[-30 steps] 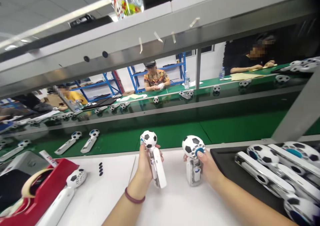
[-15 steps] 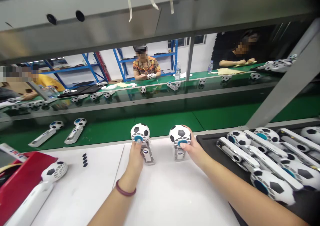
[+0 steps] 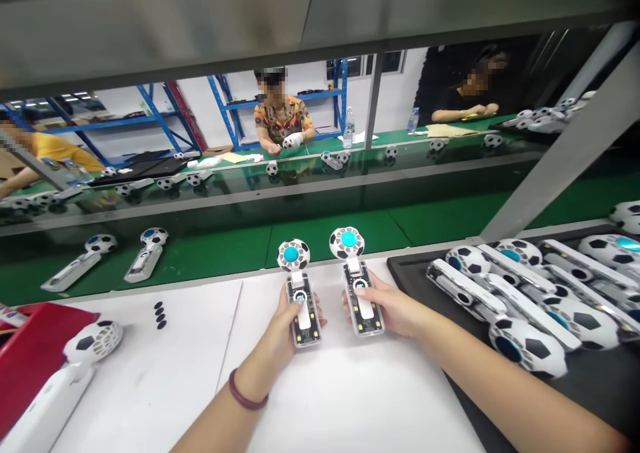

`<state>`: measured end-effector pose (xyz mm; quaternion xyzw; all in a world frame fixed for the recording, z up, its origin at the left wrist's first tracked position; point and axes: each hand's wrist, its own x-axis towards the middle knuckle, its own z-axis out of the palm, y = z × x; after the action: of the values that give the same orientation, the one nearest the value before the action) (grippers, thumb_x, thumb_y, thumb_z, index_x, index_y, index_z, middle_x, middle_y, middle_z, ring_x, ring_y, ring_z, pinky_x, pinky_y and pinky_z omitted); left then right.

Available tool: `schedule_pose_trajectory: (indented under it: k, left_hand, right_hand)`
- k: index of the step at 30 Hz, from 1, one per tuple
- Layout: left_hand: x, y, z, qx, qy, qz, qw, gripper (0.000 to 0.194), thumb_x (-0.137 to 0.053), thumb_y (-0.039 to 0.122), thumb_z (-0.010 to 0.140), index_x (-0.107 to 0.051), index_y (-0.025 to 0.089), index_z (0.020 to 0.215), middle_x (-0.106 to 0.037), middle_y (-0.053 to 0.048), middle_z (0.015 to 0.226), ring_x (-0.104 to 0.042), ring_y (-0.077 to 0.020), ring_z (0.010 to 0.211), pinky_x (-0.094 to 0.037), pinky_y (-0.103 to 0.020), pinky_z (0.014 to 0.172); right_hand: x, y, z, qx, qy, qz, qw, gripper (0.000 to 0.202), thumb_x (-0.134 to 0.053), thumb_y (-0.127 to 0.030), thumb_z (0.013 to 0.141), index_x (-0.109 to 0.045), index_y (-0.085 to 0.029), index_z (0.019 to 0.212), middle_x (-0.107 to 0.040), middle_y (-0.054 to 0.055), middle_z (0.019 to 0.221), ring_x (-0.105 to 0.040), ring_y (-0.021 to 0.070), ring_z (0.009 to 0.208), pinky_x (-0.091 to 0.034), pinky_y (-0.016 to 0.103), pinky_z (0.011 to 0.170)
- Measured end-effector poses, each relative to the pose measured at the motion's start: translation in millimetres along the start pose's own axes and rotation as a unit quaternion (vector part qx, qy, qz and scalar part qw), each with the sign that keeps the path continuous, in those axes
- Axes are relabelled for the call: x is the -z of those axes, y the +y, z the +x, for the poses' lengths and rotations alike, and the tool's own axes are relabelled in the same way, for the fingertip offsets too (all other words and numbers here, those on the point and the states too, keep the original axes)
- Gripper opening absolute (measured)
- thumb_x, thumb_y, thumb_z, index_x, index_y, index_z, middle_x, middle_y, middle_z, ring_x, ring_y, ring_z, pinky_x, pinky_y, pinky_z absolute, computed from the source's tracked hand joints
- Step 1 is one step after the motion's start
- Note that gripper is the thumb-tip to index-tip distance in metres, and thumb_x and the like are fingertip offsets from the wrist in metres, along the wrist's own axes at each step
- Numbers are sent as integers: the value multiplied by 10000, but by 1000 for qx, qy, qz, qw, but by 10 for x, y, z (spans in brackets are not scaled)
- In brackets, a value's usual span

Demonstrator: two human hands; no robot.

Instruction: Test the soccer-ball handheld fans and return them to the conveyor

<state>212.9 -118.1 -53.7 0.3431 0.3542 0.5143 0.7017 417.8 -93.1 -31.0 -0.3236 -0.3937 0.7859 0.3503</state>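
Observation:
My left hand (image 3: 286,323) is closed round the clear handle of a soccer-ball handheld fan (image 3: 304,316), its thumb on the front near the round button. In my right hand (image 3: 395,309) is a matching handheld fan (image 3: 364,309), gripped by the handle with the thumb by its button. Both fans stand roughly upright side by side, a small gap between them. Their blue round centres and grilles face me, and circuit boards show through the handles. The fingers behind the handles are mostly hidden. White paper covers the table (image 3: 340,399) below.
A black tray (image 3: 420,283) with several similar fans lies at the right. To the left are a red bin (image 3: 40,353), a white fan (image 3: 55,399) and several black dots (image 3: 160,315). Two fans rest on the green conveyor (image 3: 215,253). Co-workers sit beyond; a slanted metal post (image 3: 555,139) rises at right.
Both fans have turned so their blue centres and handle fronts face me. My hands have shifted from the ball heads down to the handles. The camera view has moved slightly.

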Motion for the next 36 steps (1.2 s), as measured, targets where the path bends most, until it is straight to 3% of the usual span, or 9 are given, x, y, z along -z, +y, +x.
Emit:
schedule_pose_trajectory:
  k: [3,6,13,17,22,36]
  left_hand:
    - [15,24,-31,26,-31,-1,999,482,-600,206,754,-333,270,1149,-567,-35,924,-578,-191,783,-487,-497,781]
    - [25,23,-34,27,-34,3,999,531,-604,176,742,-317,292,1173,-555,-32,950,-563,-192,808,-481,-532,788]
    - [37,9,-1,22,-25,5,999,530,-629,168,688,-360,283,1130,-553,-38,944,-563,-193,764,-496,-355,627]
    - [19,23,-7,38,-10,-5,999,518,-647,169,664,-384,286,1095,-556,-33,934,-561,-183,741,-466,-314,600]
    - [-28,50,-29,32,9,-1,999,539,-678,213,646,-398,285,1101,-560,-35,933,-558,-177,729,-455,-301,596]
    - [-42,57,-34,23,15,36,999,567,-690,236,645,-383,294,1118,-558,-28,924,-556,-175,722,-458,-306,613]
  right_hand:
    - [24,-18,-4,-2,-19,8,1000,570,-702,-236,619,-349,-227,1066,-603,22,850,-605,178,777,-472,338,707]
    - [48,-20,23,5,-23,17,1000,519,-687,-219,618,-363,-218,1024,-606,32,856,-604,182,772,-478,346,695]
    - [52,-38,42,38,-11,37,999,494,-672,-207,653,-347,-237,1024,-598,15,852,-607,177,763,-483,373,718]
    - [67,-48,61,46,-8,31,998,485,-665,-204,657,-341,-238,1017,-599,11,828,-609,184,720,-482,384,684]
    - [92,-34,86,72,1,34,997,453,-646,-188,668,-349,-242,1006,-596,8,848,-608,183,731,-478,381,682]
    - [90,-22,72,60,6,24,998,467,-658,-177,663,-350,-241,1008,-582,4,846,-601,179,754,-473,356,666]
